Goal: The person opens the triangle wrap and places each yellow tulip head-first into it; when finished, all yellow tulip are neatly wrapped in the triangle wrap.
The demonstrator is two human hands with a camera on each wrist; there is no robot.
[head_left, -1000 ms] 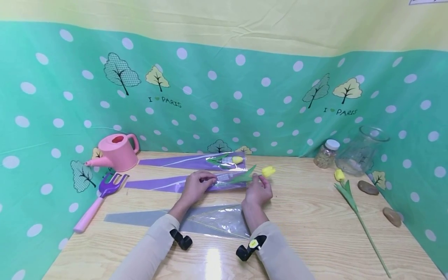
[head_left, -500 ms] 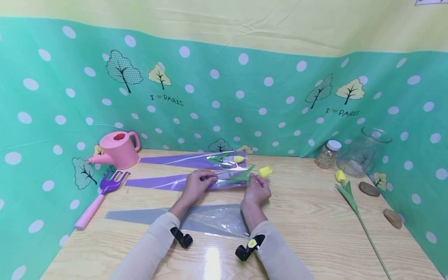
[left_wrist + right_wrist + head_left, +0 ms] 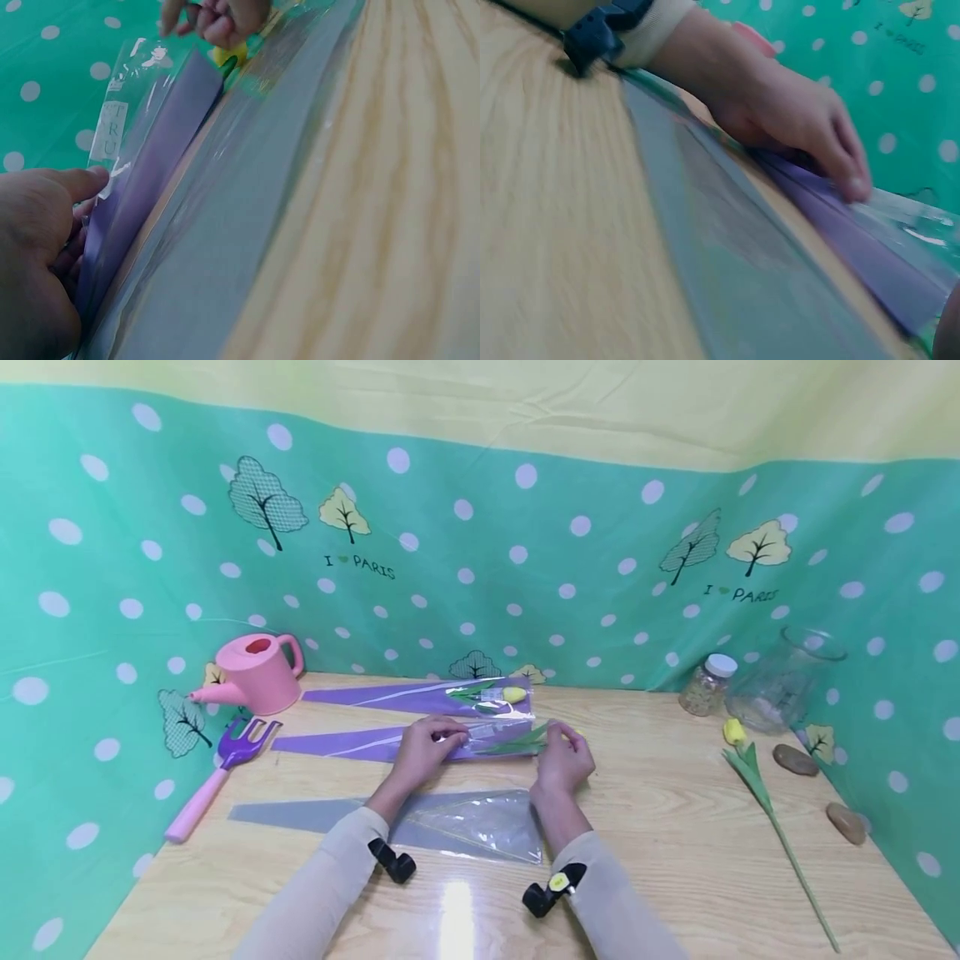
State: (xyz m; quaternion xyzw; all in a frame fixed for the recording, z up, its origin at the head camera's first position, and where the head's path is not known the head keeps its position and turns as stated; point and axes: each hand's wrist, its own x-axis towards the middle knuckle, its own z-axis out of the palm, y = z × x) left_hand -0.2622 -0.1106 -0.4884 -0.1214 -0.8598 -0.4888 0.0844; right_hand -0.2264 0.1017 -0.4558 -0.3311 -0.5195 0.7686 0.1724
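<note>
My left hand [image 3: 423, 752] pinches the clear front of the middle purple flower sleeve [image 3: 330, 743], also seen in the right wrist view, where the thumb and fingers of the left hand [image 3: 802, 120] grip the film. A white-lettered strip shows on the film in the left wrist view. At the sleeve's right end, my right hand [image 3: 562, 760] is over a yellow tulip [image 3: 517, 746], whose leaves lie along the sleeve opening. The tulip's flower [image 3: 231, 54] shows just below the right hand in the left wrist view; I cannot tell whether those fingers grip it.
Behind lies another purple sleeve [image 3: 405, 698] with a tulip inside; in front, a grey sleeve [image 3: 315, 816]. Left stand a pink watering can [image 3: 262, 681] and a hand fork [image 3: 217, 781]. Right are another tulip [image 3: 780, 835], a lidded jar [image 3: 705, 687], a glass vase [image 3: 780, 689] and stones [image 3: 847, 823].
My right hand has shifted slightly right and now covers most of the tulip's flower, visible beside the fingers before. The left hand keeps its hold on the sleeve.
</note>
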